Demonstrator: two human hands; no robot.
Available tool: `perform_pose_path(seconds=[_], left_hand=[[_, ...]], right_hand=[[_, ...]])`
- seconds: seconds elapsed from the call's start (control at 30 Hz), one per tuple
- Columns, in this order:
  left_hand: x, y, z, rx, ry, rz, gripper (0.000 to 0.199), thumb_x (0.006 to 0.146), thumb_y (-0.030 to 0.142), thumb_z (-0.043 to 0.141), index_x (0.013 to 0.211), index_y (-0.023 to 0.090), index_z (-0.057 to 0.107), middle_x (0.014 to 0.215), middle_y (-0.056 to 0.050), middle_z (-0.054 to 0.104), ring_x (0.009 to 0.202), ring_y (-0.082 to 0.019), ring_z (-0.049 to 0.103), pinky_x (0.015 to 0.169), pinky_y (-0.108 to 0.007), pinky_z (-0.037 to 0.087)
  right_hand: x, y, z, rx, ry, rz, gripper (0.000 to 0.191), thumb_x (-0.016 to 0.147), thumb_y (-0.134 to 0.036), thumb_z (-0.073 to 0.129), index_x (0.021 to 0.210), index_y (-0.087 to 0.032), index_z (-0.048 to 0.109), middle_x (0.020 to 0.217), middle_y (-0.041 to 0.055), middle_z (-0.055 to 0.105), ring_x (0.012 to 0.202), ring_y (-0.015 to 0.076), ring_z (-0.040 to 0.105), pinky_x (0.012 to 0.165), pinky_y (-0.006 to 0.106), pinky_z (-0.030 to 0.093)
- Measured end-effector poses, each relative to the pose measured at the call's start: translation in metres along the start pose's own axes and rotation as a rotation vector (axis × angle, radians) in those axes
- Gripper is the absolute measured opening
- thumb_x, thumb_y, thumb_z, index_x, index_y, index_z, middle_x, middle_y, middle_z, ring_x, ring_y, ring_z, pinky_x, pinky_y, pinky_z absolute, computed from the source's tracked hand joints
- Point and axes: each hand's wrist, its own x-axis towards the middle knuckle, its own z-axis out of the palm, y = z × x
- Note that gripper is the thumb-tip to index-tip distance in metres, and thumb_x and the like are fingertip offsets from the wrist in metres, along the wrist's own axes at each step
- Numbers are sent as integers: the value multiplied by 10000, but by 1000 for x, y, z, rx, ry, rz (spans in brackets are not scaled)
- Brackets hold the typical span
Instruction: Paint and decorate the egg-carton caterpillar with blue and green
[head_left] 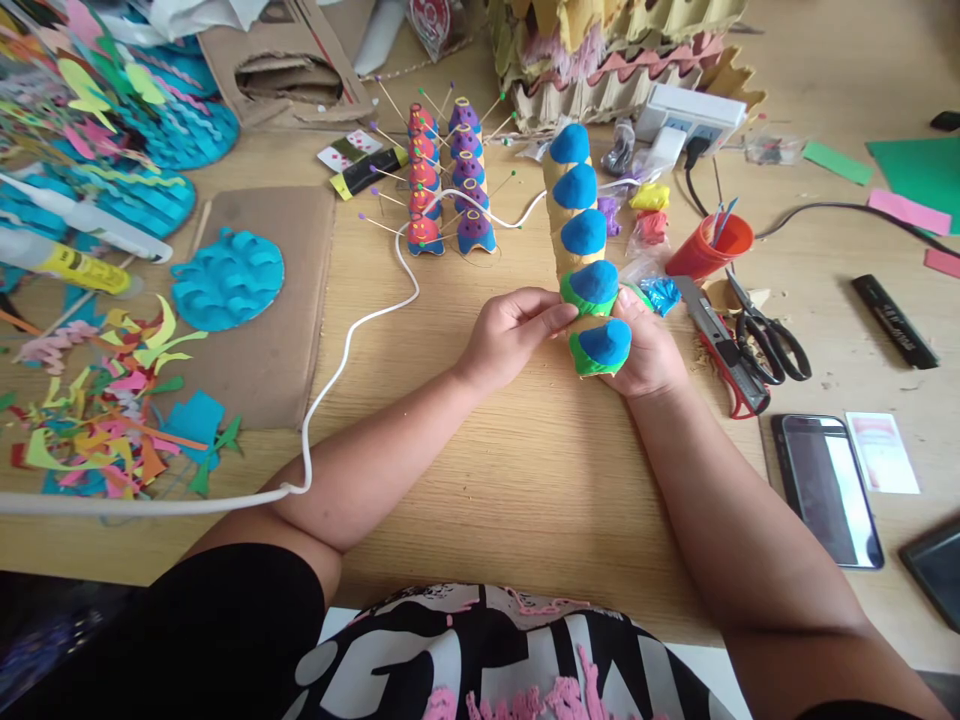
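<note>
An egg-carton strip (581,235) with blue-topped bumps is held up between my two hands over the table. Its two nearest bumps also carry a green layer below the blue; the farther ones show bare tan card there. My left hand (514,330) pinches the strip's left side near the second bump from the near end. On the opposite side, my right hand (649,340) grips the near end, its fingers partly hidden behind the strip. Beyond them stand a red caterpillar-like strip (425,185) and a purple one (470,180), both with thin stick feelers.
A white cable (349,340) crosses the table on the left, near paper scraps (112,400) and a cardboard sheet (255,370). Right of my hands lie a box cutter (724,345), scissors (769,335), a red cup (709,245) and a phone (829,490). Egg trays (607,95) stack behind.
</note>
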Motion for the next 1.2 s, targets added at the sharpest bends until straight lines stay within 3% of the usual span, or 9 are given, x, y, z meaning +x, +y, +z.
perform_pose_path(seconds=[0.2, 0.4, 0.6, 0.73, 0.83, 0.93, 1.1, 1.2], left_hand=[[-1, 5, 1, 89, 13, 32, 602, 750, 784, 913, 716, 197, 784, 685, -3, 711, 689, -134, 614, 690, -299, 468], [-2, 3, 0, 177, 33, 83, 571, 783, 755, 908, 703, 203, 786, 694, -20, 730, 685, -146, 616, 688, -323, 453], [-2, 4, 0, 219, 103, 106, 571, 741, 737, 947, 643, 213, 744, 666, -6, 713, 652, -138, 587, 672, -329, 444], [1, -4, 1, 17, 38, -6, 597, 737, 786, 925, 744, 210, 771, 707, -2, 716, 709, -140, 645, 710, -310, 502], [6, -10, 2, -179, 11, -159, 673, 850, 887, 750, 806, 215, 761, 755, -20, 731, 776, -160, 713, 728, -310, 556], [10, -12, 3, -297, -8, -253, 656, 922, 870, 689, 861, 220, 758, 799, -34, 762, 823, -181, 761, 717, -313, 589], [13, -11, 0, -359, 24, -268, 599, 923, 820, 746, 892, 222, 749, 843, -33, 797, 877, -198, 789, 745, -322, 634], [15, -10, -3, -316, 24, -239, 606, 945, 837, 703, 905, 234, 750, 821, -28, 792, 879, -204, 793, 736, -331, 635]], right_hand=[[1, -4, -3, 25, -47, 26, 499, 708, -646, 1020, 866, -249, 763, 765, -36, 749, 641, 119, 664, 589, 260, 620], [1, -4, -8, -41, -19, 16, 476, 717, -647, 1011, 844, -291, 721, 769, -25, 714, 631, 147, 615, 565, 316, 615], [0, -5, -4, -22, 20, 23, 487, 680, -619, 1036, 860, -274, 743, 753, -24, 705, 661, 138, 610, 591, 278, 585], [0, -4, -2, -55, 8, 10, 486, 717, -681, 986, 858, -289, 737, 753, -12, 714, 652, 166, 613, 583, 319, 586], [-1, -2, -2, -73, 5, 1, 481, 730, -686, 969, 894, -286, 757, 793, -7, 744, 677, 176, 644, 621, 341, 604], [-2, -2, -2, -100, -2, 10, 452, 757, -668, 959, 904, -289, 760, 806, -8, 759, 702, 184, 673, 663, 359, 623], [-2, 1, 0, -137, -28, 17, 468, 766, -678, 972, 836, -274, 746, 763, -10, 729, 746, 194, 710, 703, 367, 645], [-1, 6, 1, -200, 55, -43, 440, 848, -677, 913, 822, -286, 713, 756, -17, 711, 792, 195, 713, 725, 355, 633]])
